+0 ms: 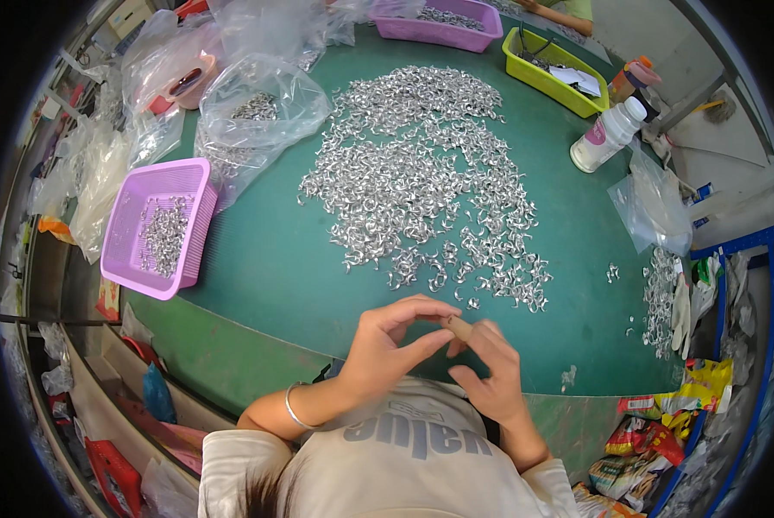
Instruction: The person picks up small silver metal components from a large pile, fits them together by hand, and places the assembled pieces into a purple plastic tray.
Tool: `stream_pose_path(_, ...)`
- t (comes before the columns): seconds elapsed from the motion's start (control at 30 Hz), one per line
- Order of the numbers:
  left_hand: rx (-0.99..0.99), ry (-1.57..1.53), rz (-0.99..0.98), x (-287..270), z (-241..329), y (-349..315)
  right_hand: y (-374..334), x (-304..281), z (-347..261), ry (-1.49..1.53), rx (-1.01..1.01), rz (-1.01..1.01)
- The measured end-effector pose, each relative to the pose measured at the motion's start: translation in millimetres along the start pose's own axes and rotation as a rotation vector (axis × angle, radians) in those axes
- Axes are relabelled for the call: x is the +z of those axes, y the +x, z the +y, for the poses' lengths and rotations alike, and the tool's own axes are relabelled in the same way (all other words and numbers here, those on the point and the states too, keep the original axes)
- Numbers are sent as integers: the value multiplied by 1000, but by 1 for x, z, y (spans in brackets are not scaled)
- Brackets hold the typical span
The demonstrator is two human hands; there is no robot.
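My left hand [393,337] is at the near edge of the green table, its thumb and fingers pinched. They close on the tip of a tan finger wrap [459,328] on a finger of my right hand. My right hand [493,363] is slightly blurred, with its thumb held apart from the fingers and no part visible in it. Just beyond both hands spreads a large pile of small, curved, silvery metal pieces [396,190]. A few loose ones lie closest to my fingertips.
A purple basket [199,233] with metal pieces stands at left, near a clear plastic bag [305,108]. Farther back are another purple basket [439,33] and a yellow-green basket [547,76]. A white bottle [607,136] stands at right, near more metal pieces [660,302]. Another person's arm [560,15] shows behind.
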State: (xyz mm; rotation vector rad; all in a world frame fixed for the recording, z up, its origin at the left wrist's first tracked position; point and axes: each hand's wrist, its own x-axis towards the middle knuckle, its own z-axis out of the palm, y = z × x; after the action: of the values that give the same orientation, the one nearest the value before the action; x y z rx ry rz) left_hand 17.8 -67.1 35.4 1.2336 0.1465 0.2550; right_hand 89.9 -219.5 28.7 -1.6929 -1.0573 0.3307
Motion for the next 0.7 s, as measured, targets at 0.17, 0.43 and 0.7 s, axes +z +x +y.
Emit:
stream_pose_path(0.17,8,-1,-66,-5,4,-4,-2,-9,3,-731,-212,-14)
stream_pose_path(0.43,-13,19,-103,0,9,-9,-9,-24,-14,-1134,-273,-7)
stream_pose_path(0.7,221,405,-259,-6,21,-4,-13,-34,-15,-1292,-422,-21)
